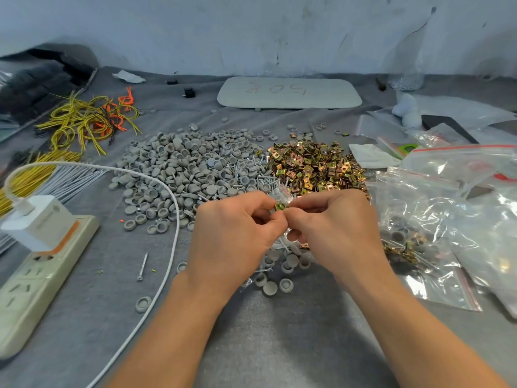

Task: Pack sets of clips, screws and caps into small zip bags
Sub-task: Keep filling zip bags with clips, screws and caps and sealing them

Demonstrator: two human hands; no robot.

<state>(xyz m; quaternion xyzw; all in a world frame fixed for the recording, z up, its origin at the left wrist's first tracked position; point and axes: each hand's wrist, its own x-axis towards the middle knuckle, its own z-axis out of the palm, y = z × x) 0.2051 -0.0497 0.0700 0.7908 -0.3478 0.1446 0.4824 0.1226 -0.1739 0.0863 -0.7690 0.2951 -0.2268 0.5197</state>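
Left hand (237,228) and right hand (333,228) pinch a brassy square clip (280,206).

Caps (181,175): matt grey plastic, smooth. Clips (316,166) right of caps: plated metal, glossy, yellow-gold iridescent sheen. Screws (267,180) at the caps' right edge: bright silvery metal, threaded. Bags (447,219) further right of caps: clear glossy plastic film, crinkled, red zip strips. Small bag (280,191) just in front of caps: same film. Cloth (279,345) under caps: grey, matt, felt-like. Wires (84,121) left-behind caps: shiny yellow and orange plastic sheath. Power strip (42,281) left of caps: smooth cream plastic. Charger (39,222) on it: smooth white plastic. Board (289,92) behind caps: pale, matt.
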